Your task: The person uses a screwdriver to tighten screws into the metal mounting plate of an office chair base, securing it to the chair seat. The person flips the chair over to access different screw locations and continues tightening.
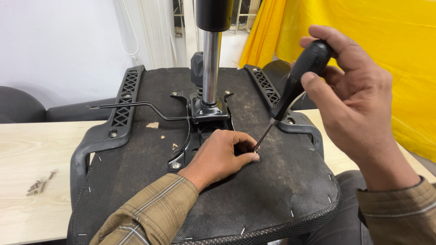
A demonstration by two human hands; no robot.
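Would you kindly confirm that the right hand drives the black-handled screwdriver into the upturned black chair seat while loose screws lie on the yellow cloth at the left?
One detail is off. The head view shows the loose screws lying on the pale wooden table at the left, not on the yellow cloth. The right hand does hold the black-handled screwdriver against the upturned black chair seat, beside the left hand.

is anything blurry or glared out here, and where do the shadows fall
Head view: sharp across the seat underside and both hands; soft, even light; a bright streak of glare runs down the chrome gas-lift column; the window behind is blown out; the left hand casts only a faint shadow by the screwdriver tip; the right hand is slightly soft at its near edge.
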